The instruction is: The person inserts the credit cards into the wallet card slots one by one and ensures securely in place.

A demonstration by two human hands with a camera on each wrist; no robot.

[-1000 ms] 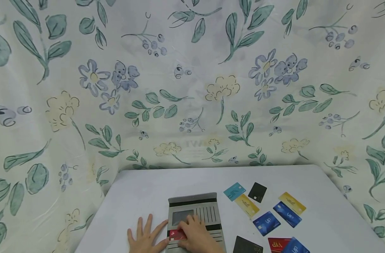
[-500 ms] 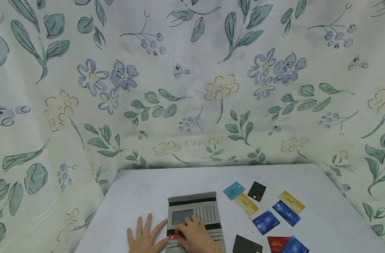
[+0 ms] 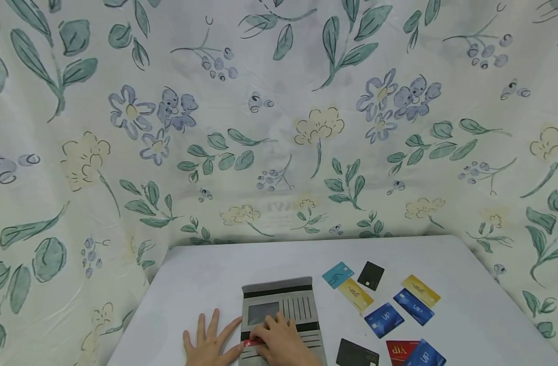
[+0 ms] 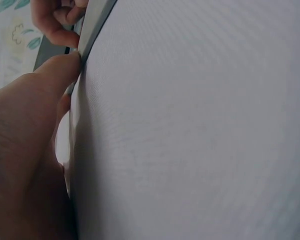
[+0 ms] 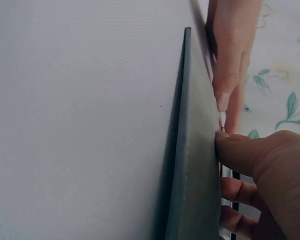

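Observation:
A grey wallet (image 3: pixel 301 306) lies unfolded on the white table, with card slots, dark bands and a clear window. A red card (image 3: pixel 250 343) is partly in a slot on its left side, only a narrow strip showing. My right hand (image 3: pixel 283 343) is over the wallet, thumb and curled fingers pinching the card; the right wrist view shows this thumb (image 5: pixel 240 150) low at the wallet's surface. To the left, my left hand (image 3: pixel 210 341) lies with fingers spread on the table. Its thumb (image 4: pixel 65 67) touches the wallet's edge by the card.
Right of the wallet lie loose cards: a teal card (image 3: pixel 338 275), yellow cards (image 3: pixel 355 294), black cards (image 3: pixel 371 275), blue cards (image 3: pixel 384 319) and another red card (image 3: pixel 400 351), some overlapping. A flowered curtain (image 3: pixel 279 127) hangs behind the table (image 3: pixel 201 269).
The red card has slid down toward me into the slot, so less of it shows. My right fingers have moved slightly down with it. The left hand stays in place.

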